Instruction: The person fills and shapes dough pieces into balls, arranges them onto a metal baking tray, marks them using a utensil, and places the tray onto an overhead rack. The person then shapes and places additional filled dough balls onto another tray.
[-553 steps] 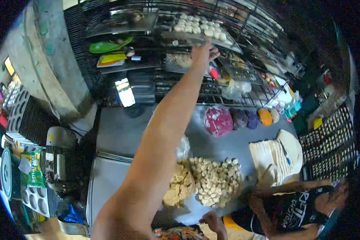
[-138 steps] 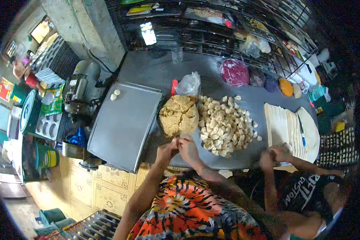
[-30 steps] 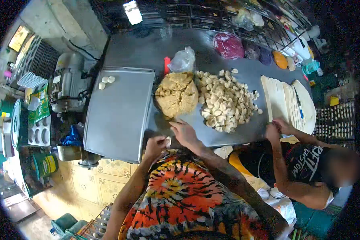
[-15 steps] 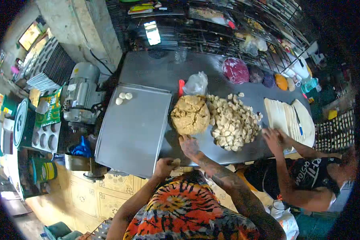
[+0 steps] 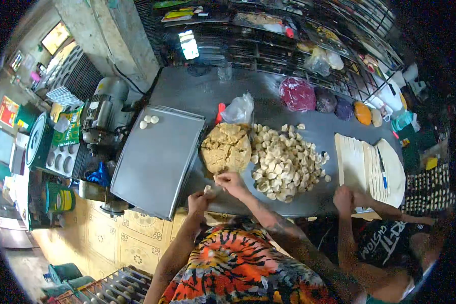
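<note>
My left hand (image 5: 199, 202) is closed on a small pale dough piece (image 5: 207, 189) at the table's front edge, right of the tray. My right hand (image 5: 230, 183) touches the near edge of a crumbly tan mound (image 5: 226, 148), its fingertips pinched together; whatever they hold is too small to make out. Right of the mound lies a heap of small pale dough pieces (image 5: 286, 162). On the grey tray (image 5: 157, 162) at the left, three round white balls (image 5: 148, 121) sit near the far left corner.
A co-worker's hands (image 5: 350, 198) are by the dough strips (image 5: 362, 162) and blue-handled knife at the right. Behind are a plastic bag (image 5: 239, 108), a wrapped magenta ball (image 5: 297, 94) and racks. A motor machine (image 5: 106, 109) stands left.
Since the earliest frame, my arm has come back from the rack, and three balls now lie on the tray. In the last half second, my right hand's fingers have pinched together by the mound.
</note>
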A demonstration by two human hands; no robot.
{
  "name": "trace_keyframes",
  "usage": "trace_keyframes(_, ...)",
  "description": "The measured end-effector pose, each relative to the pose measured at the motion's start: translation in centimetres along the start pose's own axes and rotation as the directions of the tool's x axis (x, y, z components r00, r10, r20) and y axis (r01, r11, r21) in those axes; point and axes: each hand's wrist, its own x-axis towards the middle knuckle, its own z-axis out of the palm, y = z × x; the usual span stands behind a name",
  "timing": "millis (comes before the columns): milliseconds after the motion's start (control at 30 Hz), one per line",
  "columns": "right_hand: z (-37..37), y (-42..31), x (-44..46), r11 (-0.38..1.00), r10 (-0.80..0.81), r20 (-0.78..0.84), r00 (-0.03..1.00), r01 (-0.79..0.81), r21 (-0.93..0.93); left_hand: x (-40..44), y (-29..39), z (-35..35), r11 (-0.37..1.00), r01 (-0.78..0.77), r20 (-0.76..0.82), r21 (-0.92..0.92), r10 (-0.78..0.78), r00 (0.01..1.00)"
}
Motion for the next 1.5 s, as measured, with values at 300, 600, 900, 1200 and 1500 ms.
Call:
trace_keyframes(300,1.3,-2.6,-3.6,0.983,-0.148,-0.25,0.957,0.115,-0.145,2.3,4.8,4.3,0.984,0.01,0.035,-0.176,-0.004,0.999)
trace_keyframes(600,1.7,-4.9,-2.0,0.876,0.196,-0.372,0.907,0.008,0.482,6.8,4.7,-2.0,0.964,-0.263,0.406,0.041,0.224,0.886)
trace_keyframes(900,3.3,-1.4,-0.3,0.982,0.16,-0.339,0.927,-0.115,0.151,4.8,9.2,-0.9,0.613,-0.579,0.463,0.537,0.359,0.81)
trace_keyframes(1200,-1.3,-0.7,-2.3,0.94,-0.342,-0.211,0.916,0.336,-0.064,1.7,4.7,0.9,0.855,-0.423,0.381,0.301,0.299,0.875)
trace_keyframes(1500,-6.4,-1.7,-5.0,0.921,-0.38,0.12,0.917,0.387,-0.049,-2.9,5.8,3.2,0.584,-0.606,0.456,0.54,0.402,0.794)
